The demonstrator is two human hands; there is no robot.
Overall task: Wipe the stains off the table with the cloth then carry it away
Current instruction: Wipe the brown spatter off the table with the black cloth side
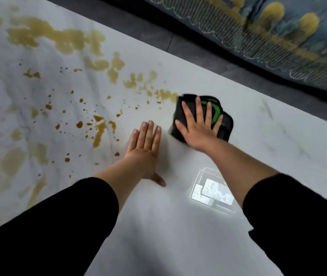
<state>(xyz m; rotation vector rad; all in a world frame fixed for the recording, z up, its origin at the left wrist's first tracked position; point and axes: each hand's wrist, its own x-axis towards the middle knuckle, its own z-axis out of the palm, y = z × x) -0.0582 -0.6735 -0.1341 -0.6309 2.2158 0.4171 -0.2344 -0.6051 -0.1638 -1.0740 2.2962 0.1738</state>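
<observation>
- My right hand (198, 126) is lying flat on top of the cloth (227, 126). Its fingers (199, 108) are stretching straight and spread apart, pressing the cloth onto the table (178, 236) with nothing curled round it.
- The cloth, dark with a green pattern, is showing past my right fingertips and on both sides of them. Its far left corner is touching the end of a brown streak.
- My left hand (144, 148) is resting flat on bare table just left of my right thumb. The fingers (148, 132) are lying straight and close together, the thumb is sticking out toward me, and the hand is holding nothing.
- The stains (63, 39) are spreading left of and beyond my left fingertips, with small drops nearest them and wide brown puddles further off.
- A bright reflection (212, 190) is glinting between my forearms, nearer me than either set of fingers.
- Beyond my right fingertips, past the table edge, a dark floor (158, 34) and blue-and-yellow patterned fabric (278, 26) are showing.
</observation>
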